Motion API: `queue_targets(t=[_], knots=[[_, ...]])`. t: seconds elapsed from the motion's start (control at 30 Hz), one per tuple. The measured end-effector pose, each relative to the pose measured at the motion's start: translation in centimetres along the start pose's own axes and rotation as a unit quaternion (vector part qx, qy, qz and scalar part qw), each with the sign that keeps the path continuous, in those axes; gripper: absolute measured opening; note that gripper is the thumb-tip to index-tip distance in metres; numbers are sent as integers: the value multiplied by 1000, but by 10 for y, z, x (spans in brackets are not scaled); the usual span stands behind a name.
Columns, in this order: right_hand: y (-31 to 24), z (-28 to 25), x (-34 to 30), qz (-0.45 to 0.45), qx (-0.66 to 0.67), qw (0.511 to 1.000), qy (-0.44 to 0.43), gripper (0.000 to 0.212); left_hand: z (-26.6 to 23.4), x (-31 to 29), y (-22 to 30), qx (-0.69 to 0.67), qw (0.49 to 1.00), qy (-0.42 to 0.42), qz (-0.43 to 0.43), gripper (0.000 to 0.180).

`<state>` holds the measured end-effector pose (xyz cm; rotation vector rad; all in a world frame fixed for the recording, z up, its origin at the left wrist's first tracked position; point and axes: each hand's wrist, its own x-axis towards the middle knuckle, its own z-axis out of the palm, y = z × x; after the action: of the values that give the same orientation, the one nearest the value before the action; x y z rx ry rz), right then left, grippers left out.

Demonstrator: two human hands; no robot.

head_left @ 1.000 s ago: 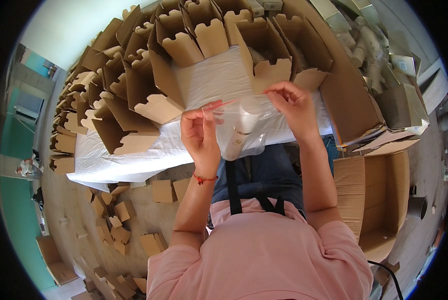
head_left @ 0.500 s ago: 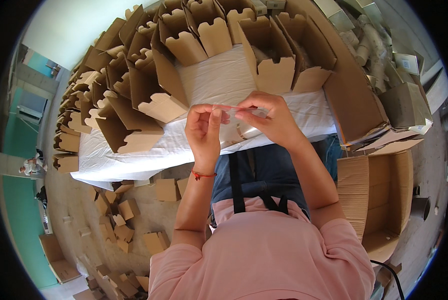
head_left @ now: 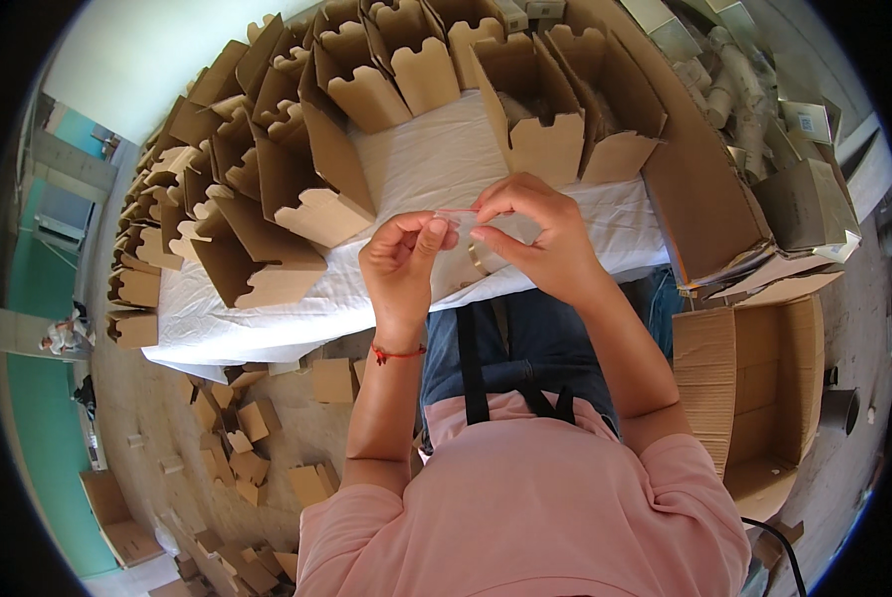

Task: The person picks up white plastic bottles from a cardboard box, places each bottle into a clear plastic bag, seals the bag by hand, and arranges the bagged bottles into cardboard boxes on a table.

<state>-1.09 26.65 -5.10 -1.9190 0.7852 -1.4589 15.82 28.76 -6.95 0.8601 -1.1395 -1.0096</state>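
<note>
My left hand (head_left: 403, 261), with a red cord bracelet on its wrist, is closed in a pinch on a small clear plastic bag (head_left: 454, 261) with a thin red line along its top edge. The bag hangs over the white cloth and is hard to make out against it. My right hand (head_left: 540, 234) is at the other end of the red line, thumb and forefinger apart, fingertips close to the bag's edge. A tan curved strip (head_left: 478, 261) shows below the right thumb; whether it belongs to the bag I cannot tell.
A white-cloth-covered table (head_left: 421, 149) bears several open brown cardboard boxes (head_left: 548, 149) at the back and left. A large open carton (head_left: 764, 398) stands at the right. Folded cardboard pieces (head_left: 252, 463) lie on the floor at left. Wrapped rolls (head_left: 724, 95) fill the far right.
My right thumb has moved down and away from the forefinger, so the right pinch has loosened. My left hand has shifted slightly left and still pinches the bag.
</note>
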Motion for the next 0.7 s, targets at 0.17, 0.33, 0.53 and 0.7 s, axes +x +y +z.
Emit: queue_targets(t=[0.17, 0.33, 0.53, 0.7], knots=[[-1, 2, 1, -19, -25, 999, -13, 11, 3, -3, 10, 12, 1000, -8, 7, 13], [-7, 6, 1, 32, 51, 998, 27, 8, 7, -1, 12, 38, 998, -12, 41, 10], [-12, 1, 0, 80, 60, 995, 17, 9, 9, 1, 15, 44, 998, -20, 42, 9], [-17, -2, 2, 80, 56, 995, 15, 9, 12, 3, 16, 25, 998, -36, 43, 11]])
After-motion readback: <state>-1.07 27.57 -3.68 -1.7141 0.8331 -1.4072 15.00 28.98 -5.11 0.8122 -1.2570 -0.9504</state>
